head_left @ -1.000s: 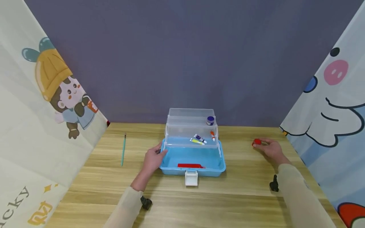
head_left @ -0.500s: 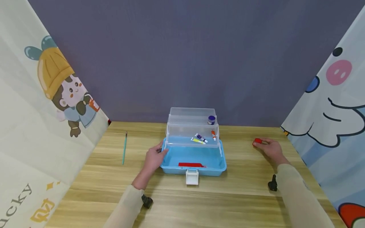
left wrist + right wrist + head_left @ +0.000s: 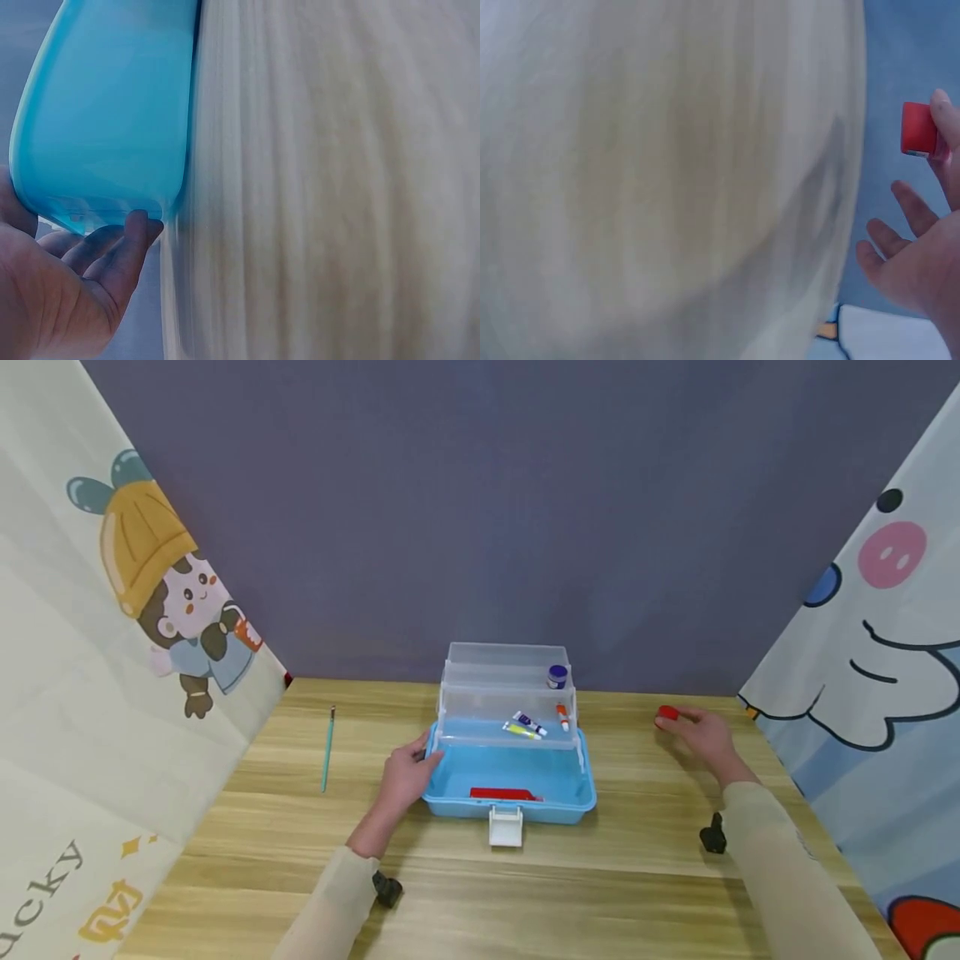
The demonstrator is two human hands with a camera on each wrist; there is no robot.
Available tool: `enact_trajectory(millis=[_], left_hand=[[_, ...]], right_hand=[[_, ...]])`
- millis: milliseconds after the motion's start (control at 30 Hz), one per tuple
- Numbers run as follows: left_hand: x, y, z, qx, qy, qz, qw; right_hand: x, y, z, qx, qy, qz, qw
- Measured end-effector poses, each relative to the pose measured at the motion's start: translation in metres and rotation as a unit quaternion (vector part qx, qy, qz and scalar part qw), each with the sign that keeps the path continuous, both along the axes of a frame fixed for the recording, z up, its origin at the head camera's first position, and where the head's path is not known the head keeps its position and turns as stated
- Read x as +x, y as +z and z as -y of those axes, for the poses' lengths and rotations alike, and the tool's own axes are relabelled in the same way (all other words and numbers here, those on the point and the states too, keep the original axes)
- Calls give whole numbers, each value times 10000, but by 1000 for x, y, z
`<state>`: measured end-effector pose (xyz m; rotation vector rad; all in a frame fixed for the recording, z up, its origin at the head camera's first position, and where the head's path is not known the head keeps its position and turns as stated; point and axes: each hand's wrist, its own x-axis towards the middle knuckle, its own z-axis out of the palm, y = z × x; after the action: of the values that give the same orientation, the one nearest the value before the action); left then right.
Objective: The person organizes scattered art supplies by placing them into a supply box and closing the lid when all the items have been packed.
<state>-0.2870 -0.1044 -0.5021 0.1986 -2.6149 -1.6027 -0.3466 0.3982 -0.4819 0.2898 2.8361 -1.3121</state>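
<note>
My left hand (image 3: pixel 403 778) grips the left side of a light-blue plastic storage box (image 3: pixel 457 811), thumb over the rim and fingers against the outer wall. The left wrist view shows the fingertips (image 3: pixel 136 225) at the box's end. The box stands unfolded, with clear trays (image 3: pixel 480 707) raised at the back. Over to the right, my right hand (image 3: pixel 708 739) pinches a small red paint jar (image 3: pixel 919 129) between thumb and index finger, other fingers spread. The jar is held above the tabletop. A red tube (image 3: pixel 501 794) lies inside the box bottom.
On the trays are a purple-lidded jar (image 3: pixel 557 676), an orange tube (image 3: pixel 562 717), a purple tube (image 3: pixel 529 722) and a yellow tube (image 3: pixel 521 732). A white latch (image 3: pixel 506 827) hangs at the box front. A teal paintbrush (image 3: pixel 327 749) lies left on the wooden table (image 3: pixel 585 893).
My right hand has lifted the red paint jar off the table and shifted it slightly left. The left hand keeps its grip on the box, which has not moved.
</note>
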Motion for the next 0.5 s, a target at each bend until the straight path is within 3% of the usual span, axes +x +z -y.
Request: enact_trajectory(millis=[167,500], left_hand=[[-1,-3,-1,72,4,-103,9999],[-1,-3,-1,118,3,-103,9999]], right_hand=[[-6,16,16,317,153,-78,9993],[-15,47,51,452,262,-388,9979]])
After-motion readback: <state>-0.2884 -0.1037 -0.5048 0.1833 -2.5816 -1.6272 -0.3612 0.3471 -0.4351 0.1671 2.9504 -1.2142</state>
